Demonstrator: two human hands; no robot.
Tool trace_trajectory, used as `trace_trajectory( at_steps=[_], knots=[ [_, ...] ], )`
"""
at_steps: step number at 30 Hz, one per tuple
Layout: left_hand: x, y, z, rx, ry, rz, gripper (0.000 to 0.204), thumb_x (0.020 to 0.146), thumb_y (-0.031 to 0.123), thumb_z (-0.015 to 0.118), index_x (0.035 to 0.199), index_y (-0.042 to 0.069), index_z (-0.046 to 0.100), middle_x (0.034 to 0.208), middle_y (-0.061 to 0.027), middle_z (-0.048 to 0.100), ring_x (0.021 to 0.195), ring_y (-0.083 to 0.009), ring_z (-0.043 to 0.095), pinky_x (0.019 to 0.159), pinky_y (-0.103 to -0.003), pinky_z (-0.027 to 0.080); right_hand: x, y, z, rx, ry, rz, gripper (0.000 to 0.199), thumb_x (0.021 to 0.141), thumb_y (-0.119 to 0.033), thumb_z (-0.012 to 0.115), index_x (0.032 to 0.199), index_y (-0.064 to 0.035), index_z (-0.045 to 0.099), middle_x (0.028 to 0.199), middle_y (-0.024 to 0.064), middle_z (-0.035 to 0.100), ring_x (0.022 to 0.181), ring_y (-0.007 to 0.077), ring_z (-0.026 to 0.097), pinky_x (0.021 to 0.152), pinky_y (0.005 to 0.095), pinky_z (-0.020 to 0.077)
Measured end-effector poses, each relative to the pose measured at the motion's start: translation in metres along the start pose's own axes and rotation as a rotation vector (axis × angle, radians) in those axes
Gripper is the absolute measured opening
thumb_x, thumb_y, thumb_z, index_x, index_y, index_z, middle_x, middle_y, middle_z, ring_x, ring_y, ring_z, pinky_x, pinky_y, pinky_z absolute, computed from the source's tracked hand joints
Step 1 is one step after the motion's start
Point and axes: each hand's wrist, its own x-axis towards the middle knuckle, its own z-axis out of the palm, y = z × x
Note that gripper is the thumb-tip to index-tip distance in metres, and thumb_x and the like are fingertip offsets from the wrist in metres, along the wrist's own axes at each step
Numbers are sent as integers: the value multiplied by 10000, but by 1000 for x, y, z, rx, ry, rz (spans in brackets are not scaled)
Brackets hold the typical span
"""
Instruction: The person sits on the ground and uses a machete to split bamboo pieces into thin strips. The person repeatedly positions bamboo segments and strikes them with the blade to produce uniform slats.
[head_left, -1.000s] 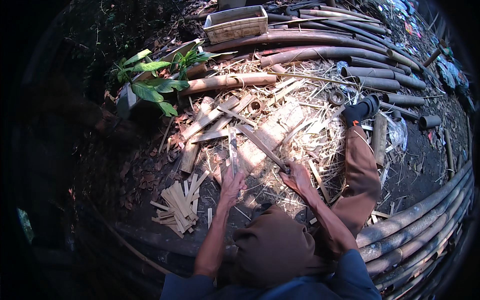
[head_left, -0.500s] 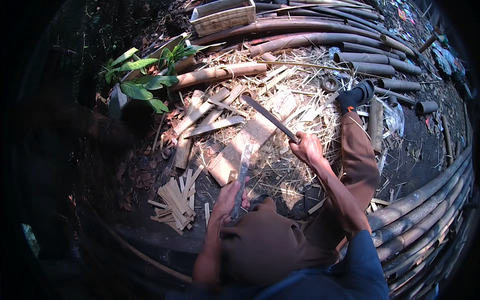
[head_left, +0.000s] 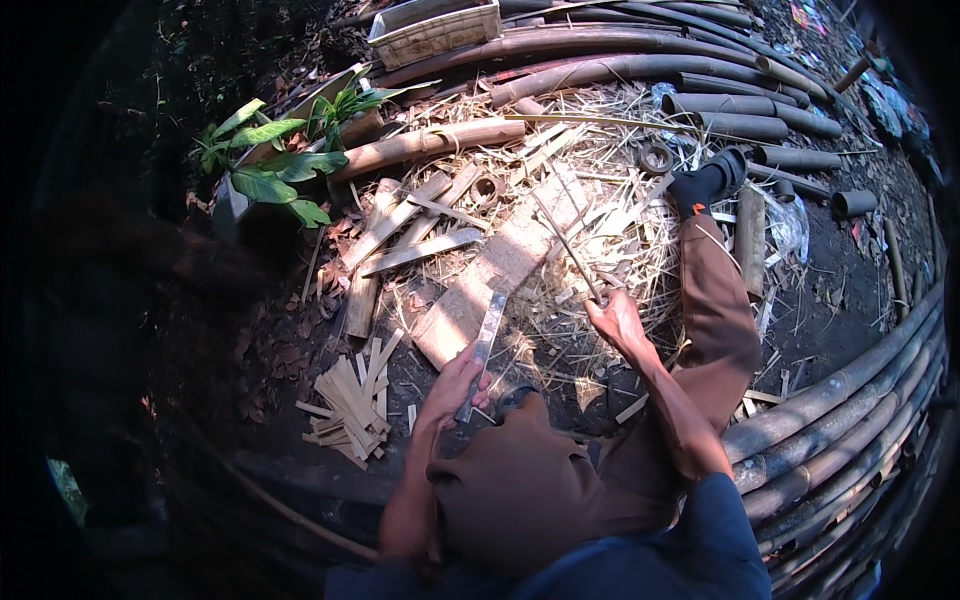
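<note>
My left hand (head_left: 452,387) is closed around the lower part of a flat, greyish bamboo strip (head_left: 489,330). The strip tilts up and away from me, over the near end of a worn wooden plank (head_left: 520,255). In my right hand (head_left: 617,322) is the handle of a long knife (head_left: 570,248), its fingers wrapped round it. The blade points away and to the left above the plank, almost edge-on, and apart from the strip. To the left of my left hand lies a loose pile of short split bamboo slats (head_left: 352,400).
Shavings (head_left: 630,240) litter the ground around the plank. Split bamboo pieces (head_left: 400,225) lie at left, near a leafy plant (head_left: 270,180). Bamboo poles (head_left: 800,430) are stacked at right, with more poles (head_left: 640,70) and a plastic crate (head_left: 435,32) at the back. My stretched leg (head_left: 715,300) borders the work area.
The knife blade has turned from showing its broad side to nearly edge-on, its tip shifting right. The bamboo strip has moved slightly, still in my left hand.
</note>
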Motion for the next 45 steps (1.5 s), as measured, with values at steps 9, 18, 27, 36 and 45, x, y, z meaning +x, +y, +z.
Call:
trace_trajectory(
  at_steps=[9,18,27,36,45],
  knots=[
    [53,31,-37,-574,-84,26,643,976,248,516,1467,22,169,1354,-334,405,1045,-362,623,939,-462,531,-57,29,70,11,-124,-35,504,829,-285,628,1255,-57,484,734,237,648,738,418,665,667,472,512],
    [65,27,-52,149,423,329,302,905,-28,455,1205,-27,416,1037,-161,510,817,-270,680,742,-314,609,-66,-24,76,21,-233,-370,433,954,-381,538,1331,-176,484,745,198,640,692,404,643,611,483,489],
    [96,62,-51,-175,141,511,317,954,241,579,1122,-22,522,1143,-140,552,825,-249,657,758,-337,583,-24,40,97,176,-99,-307,506,951,-408,549,1371,-135,478,917,166,695,745,348,678,693,454,513],
    [130,62,-71,296,506,696,385,1008,194,503,1330,-11,457,1195,-133,608,795,-106,622,631,-207,501,-63,14,95,434,-279,29,618,919,-280,600,1457,-95,359,812,67,566,624,177,578,614,327,491],
    [128,57,-49,370,713,882,204,978,94,507,1148,-20,500,977,-135,660,820,-177,659,692,-295,580,-71,-49,64,292,-221,-146,528,923,-235,593,1403,-97,425,703,171,581,666,311,614,646,396,473]
  ],
)
